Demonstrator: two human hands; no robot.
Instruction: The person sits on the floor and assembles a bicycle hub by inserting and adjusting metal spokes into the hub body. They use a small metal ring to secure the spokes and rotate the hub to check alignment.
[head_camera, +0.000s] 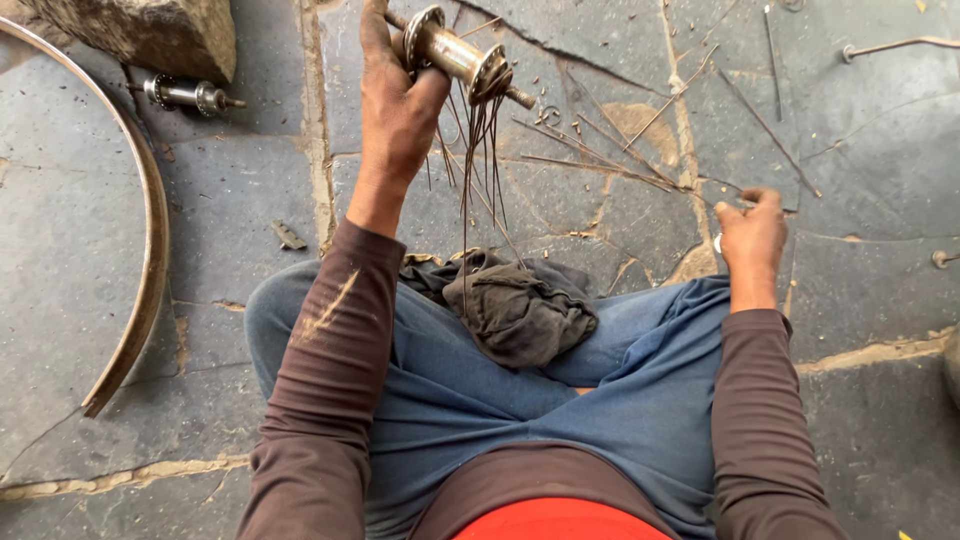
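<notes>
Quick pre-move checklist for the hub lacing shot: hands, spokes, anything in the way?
1. Left hand grips the wheel hub at one flange: ok.
2. Spokes hang from the hub's far flange in a loose bunch, some may be crossed: cannot tell.
3. Right hand is down at the loose spokes on the stone floor; whether it has one pinched: cannot tell.
4. Dark rag lies on the lap under the hanging spoke tips, could snag: not ok.
5. Wheel rim lies on the floor beside the left knee: ok.
6. Second hub lies apart, by the rock: ok.
</notes>
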